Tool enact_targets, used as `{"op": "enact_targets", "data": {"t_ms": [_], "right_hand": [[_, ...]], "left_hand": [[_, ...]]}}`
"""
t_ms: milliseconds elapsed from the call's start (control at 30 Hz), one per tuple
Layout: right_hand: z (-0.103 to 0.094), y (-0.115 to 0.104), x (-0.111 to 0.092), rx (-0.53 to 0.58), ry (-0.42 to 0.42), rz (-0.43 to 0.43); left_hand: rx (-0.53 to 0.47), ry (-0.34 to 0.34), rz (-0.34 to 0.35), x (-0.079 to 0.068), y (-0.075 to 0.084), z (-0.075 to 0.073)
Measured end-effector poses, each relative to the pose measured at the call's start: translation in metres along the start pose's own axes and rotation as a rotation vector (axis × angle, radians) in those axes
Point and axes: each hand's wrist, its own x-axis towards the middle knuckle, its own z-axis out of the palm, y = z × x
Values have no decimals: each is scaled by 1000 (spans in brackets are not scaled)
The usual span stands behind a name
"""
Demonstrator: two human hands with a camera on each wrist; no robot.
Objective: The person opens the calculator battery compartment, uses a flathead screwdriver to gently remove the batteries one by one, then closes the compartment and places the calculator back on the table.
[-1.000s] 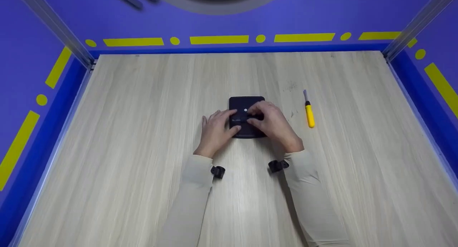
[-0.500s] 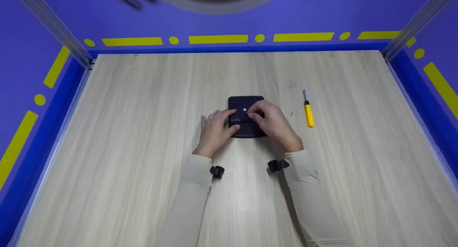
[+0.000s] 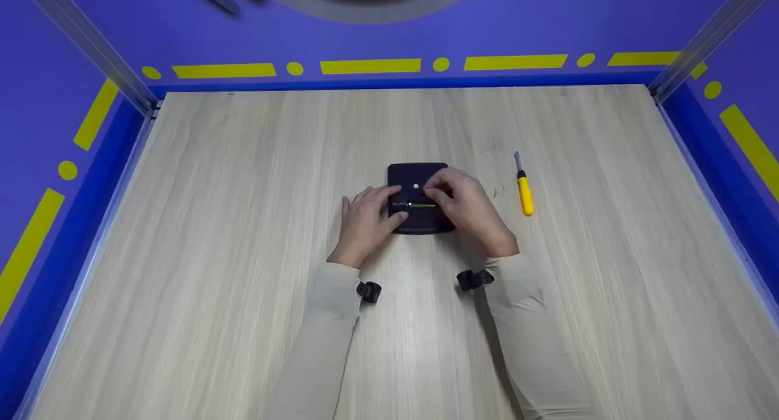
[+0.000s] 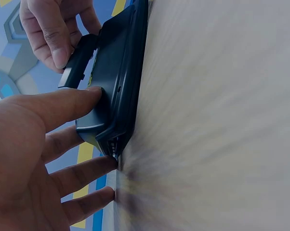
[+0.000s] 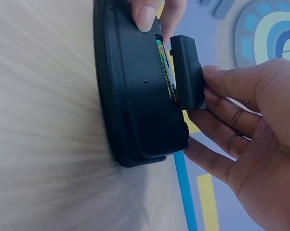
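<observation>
A flat black device [image 3: 417, 173] with a white round spot lies on the table, its battery compartment uncovered. Inside shows a green and gold battery [image 5: 164, 65]. My right hand [image 3: 471, 207] pinches the black battery cover [image 5: 187, 72] between thumb and fingers, lifted and tilted above the compartment; its inner side partly shows in the right wrist view. My left hand [image 3: 364, 222] rests at the device's left side, the thumb and a finger pressing on its back, other fingers spread beside it and touching the table.
To the right lies a screwdriver [image 3: 525, 193] with a yellow handle, its tip pointing away. The wooden table [image 3: 274, 164] is bounded by blue and purple walls at the back and sides.
The battery cover has come up off the device in my right hand, so the battery now shows. My left hand has stayed in place.
</observation>
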Motion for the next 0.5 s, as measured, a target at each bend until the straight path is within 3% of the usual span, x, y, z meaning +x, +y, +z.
{"op": "enact_targets", "data": {"t_ms": [500], "right_hand": [[-14,1,-2,-5,20,56]], "left_hand": [[-10,-2,-2,0,1,0]]}}
